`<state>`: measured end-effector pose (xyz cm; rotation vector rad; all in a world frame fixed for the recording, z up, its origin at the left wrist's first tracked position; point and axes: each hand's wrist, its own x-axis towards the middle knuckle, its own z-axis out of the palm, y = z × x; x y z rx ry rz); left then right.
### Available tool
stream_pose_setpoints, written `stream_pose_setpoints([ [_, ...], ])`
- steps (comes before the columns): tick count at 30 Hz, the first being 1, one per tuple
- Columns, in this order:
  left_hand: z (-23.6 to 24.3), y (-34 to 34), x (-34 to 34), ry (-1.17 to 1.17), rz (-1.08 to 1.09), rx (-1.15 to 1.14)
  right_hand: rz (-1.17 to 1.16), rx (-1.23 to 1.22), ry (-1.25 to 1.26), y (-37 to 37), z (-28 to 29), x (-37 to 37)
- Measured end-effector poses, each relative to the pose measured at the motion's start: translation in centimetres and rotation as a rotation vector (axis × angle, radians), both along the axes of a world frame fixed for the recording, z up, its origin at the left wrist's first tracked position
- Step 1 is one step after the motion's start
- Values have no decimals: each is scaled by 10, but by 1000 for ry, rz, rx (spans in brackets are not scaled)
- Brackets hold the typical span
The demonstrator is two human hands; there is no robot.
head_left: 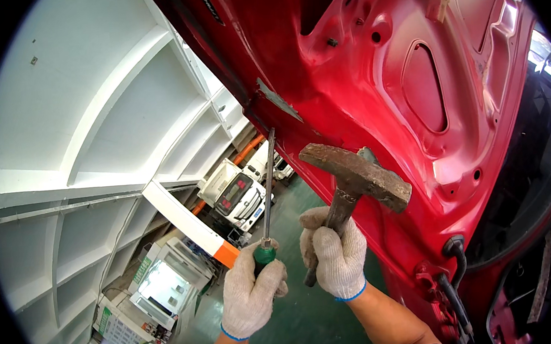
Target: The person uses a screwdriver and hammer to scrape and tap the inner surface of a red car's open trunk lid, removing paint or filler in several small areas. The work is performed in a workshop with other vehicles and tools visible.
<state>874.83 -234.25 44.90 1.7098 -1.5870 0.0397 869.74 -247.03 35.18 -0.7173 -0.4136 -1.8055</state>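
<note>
My left hand, in a pale knitted glove with a blue cuff, is closed round the green handle of a screwdriver. Its long metal shaft points upward, and the tip meets the lower edge of a red vehicle panel. Just above that tip, a scraped grey patch shows on the panel. To the right, my right hand, gloved alike, grips a hammer by its handle. The worn, rusty-looking hammer head is raised in front of the panel, right of the screwdriver shaft and apart from it.
Dark glass and a black cable sleeve lie at the right beside the red panel. Farther off, a white truck stands on the green floor. A white pillar with an orange base rises to the left.
</note>
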Motion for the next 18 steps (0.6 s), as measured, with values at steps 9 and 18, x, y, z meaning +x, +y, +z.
stream_pose_setpoints([
  [9,-1,1,2,22,-13,-15,25,12,18,3,2,-5],
  [18,3,1,-5,-27,35,-13,6,131,238,2,25,-11],
])
